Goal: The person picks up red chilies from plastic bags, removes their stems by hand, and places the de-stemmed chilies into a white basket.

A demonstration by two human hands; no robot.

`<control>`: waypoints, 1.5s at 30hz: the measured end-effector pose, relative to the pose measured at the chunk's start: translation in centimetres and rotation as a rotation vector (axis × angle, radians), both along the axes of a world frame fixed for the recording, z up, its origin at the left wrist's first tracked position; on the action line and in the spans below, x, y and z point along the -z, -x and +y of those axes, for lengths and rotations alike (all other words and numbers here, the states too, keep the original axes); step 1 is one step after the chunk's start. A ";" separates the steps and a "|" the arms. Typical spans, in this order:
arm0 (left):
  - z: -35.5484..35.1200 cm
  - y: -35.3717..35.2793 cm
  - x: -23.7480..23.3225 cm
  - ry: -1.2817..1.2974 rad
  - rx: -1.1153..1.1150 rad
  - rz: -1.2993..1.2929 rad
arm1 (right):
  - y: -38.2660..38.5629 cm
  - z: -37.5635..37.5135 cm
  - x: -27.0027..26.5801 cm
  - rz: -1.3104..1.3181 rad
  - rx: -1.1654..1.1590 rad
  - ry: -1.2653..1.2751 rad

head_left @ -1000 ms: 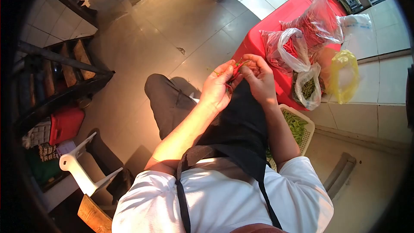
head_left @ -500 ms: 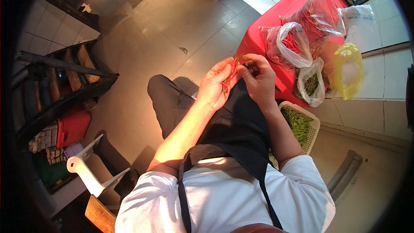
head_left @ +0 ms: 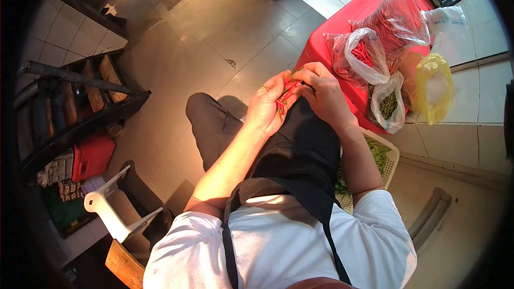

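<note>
A few slim red chilies [head_left: 286,94] with green stems stick out of my left hand [head_left: 263,108], whose thumb and fingers are closed on them above my lap. My right hand [head_left: 325,95] meets it from the other side. Its thumb and fingertips are pinched together at the upper end of a chili, touching it. The fingers partly cover the chilies, so how many there are is hidden. Beyond my right hand, a white-rimmed plastic bag [head_left: 381,69] with red chilies rests on a red surface.
On the red surface [head_left: 316,48] also lie a clear bag of red chilies [head_left: 393,32], a bag of green stems [head_left: 386,106] and a yellow bag [head_left: 435,88]. A cream basket [head_left: 395,156] with greens stands by my right arm. At left are a white stool [head_left: 110,217] and dark metal steps [head_left: 80,112].
My right hand has moved slightly left and closed in on the chilies, its fingertips now against one beside my left hand. My left hand stays nearly in place.
</note>
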State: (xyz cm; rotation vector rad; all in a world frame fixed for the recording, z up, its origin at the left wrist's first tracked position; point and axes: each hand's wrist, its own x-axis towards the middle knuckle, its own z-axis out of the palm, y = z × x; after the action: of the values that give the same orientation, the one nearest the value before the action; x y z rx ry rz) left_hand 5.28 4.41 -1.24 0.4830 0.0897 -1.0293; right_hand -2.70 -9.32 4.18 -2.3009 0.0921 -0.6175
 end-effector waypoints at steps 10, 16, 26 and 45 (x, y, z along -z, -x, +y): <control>-0.5 0.2 -0.3 -0.066 -0.117 0.070 | 0.9 1.4 1.8 -0.323 0.255 0.046; -1.3 1.0 0.0 0.022 -0.175 -0.010 | 0.8 4.8 3.5 -0.303 0.248 0.154; -0.5 0.7 -0.1 0.042 -0.174 -0.057 | 0.9 4.5 1.2 -0.176 0.182 0.038; -0.5 0.5 -0.9 0.127 -0.301 -0.054 | -1.6 5.6 2.3 -0.143 0.353 -0.479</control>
State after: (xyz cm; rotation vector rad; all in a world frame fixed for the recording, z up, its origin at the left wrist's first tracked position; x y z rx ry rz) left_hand 4.79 3.88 -0.31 0.3681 0.0469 -0.7218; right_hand -1.08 -3.74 1.93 -1.7822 0.5277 -0.8332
